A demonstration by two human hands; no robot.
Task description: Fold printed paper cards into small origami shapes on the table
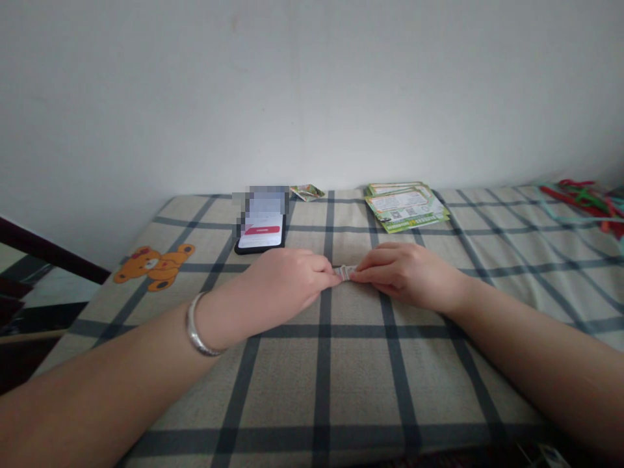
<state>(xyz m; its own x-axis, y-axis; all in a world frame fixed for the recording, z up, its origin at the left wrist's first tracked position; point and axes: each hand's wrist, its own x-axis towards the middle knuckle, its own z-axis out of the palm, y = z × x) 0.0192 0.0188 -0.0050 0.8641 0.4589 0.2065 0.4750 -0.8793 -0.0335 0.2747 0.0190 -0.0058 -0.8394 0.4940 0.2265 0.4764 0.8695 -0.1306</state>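
Note:
Between my two hands is a small whitish folded piece that looks like paper [346,273], low over the checked tablecloth. The fingertips of my left hand [292,276] pinch its left end; a silver bangle [194,328] circles that wrist. My right hand [409,273] has thumb and fingers closed on the right end. Most of the piece is covered by the fingers, so its full shape is hidden. Just beyond my left hand lies a phone [260,237] with its screen lit.
A stack of green and white printed cards [407,207] lies near the wall, and a small shiny packet [308,192] is beside the phone. An orange bear figure [155,266] is at the left. Red and green strips [585,198] lie at the far right.

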